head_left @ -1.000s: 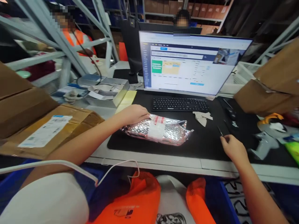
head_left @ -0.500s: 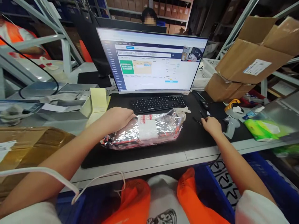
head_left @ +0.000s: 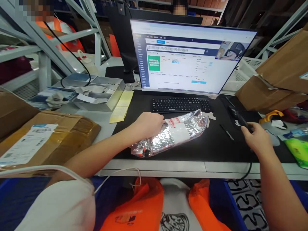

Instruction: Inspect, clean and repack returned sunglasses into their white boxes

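Note:
A silver bubble mailer [head_left: 163, 138], wrapped in clear plastic with a white label and red print, lies slanted on the black desk mat [head_left: 204, 150]. My left hand [head_left: 150, 125] is closed on its upper left edge; the fingertips are partly hidden. At the right, my right hand [head_left: 258, 136] is closed around a long black object [head_left: 243, 122], whose kind I cannot make out. A black pen [head_left: 226, 132] lies on the mat left of that hand. Partly behind the hand shows a grey device [head_left: 274, 139].
A keyboard [head_left: 180, 105] and monitor [head_left: 187, 61] stand behind the mailer. A taped carton [head_left: 72, 138], yellow paper [head_left: 122, 107] and a grey divided box [head_left: 113, 99] are at left. Cartons [head_left: 264, 93] and a green packet [head_left: 298, 149] are at right. Co-workers [head_left: 64, 35] are beyond.
The view has shifted, and the mailer now lies more slanted. My left hand has closed more tightly on its edge. My right hand has left the pen and taken the long black object.

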`<action>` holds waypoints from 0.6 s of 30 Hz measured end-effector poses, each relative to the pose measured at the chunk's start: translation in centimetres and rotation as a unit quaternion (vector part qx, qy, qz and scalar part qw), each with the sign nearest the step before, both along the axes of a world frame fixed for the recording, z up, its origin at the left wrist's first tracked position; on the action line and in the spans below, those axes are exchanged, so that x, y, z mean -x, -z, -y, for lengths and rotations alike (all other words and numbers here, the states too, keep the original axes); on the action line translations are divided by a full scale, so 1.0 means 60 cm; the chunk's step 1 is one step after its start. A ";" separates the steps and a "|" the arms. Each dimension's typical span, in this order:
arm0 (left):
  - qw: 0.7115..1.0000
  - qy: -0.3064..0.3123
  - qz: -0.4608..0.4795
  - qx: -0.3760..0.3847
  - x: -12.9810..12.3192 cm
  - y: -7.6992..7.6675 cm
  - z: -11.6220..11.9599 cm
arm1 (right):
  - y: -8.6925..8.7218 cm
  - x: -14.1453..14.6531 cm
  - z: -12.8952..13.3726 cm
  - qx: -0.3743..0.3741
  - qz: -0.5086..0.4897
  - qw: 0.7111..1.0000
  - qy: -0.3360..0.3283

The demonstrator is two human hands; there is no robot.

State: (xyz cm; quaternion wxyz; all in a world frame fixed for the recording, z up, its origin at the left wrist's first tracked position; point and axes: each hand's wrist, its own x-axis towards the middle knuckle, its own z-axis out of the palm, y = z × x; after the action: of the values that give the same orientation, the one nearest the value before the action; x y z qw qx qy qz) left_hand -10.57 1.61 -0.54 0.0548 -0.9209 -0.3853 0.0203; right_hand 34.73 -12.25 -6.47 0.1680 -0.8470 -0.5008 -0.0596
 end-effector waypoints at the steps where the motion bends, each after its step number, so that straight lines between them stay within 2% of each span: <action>1: 1.000 0.007 0.008 -0.007 -0.009 0.006 0.001 | -0.014 0.032 0.010 -0.032 0.009 0.998 -0.045; 4: 0.999 0.034 0.022 -0.031 -0.028 0.028 0.001 | -0.050 0.146 0.033 -0.108 0.029 0.978 -0.174; 6: 0.998 0.041 0.037 -0.044 -0.030 0.040 -0.002 | -0.061 0.219 0.039 -0.076 0.027 0.961 -0.264; 8: 0.995 0.040 0.068 -0.055 -0.026 0.049 -0.003 | -0.062 0.273 0.036 -0.040 0.032 0.947 -0.316; 12: 0.992 0.057 0.097 -0.063 -0.016 0.058 -0.002 | -0.046 0.327 0.017 -0.011 0.061 0.933 -0.354; 18: 0.992 0.059 0.097 -0.054 -0.017 0.069 -0.010 | -0.038 0.350 -0.001 -0.018 0.121 0.938 -0.325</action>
State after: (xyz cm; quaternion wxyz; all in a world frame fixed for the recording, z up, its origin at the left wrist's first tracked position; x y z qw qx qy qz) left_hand -9.56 2.24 -4.68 0.0678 -0.9352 -0.3347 -0.0936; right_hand 13.75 -12.19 -4.21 0.1316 -0.6216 -0.7639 -0.1131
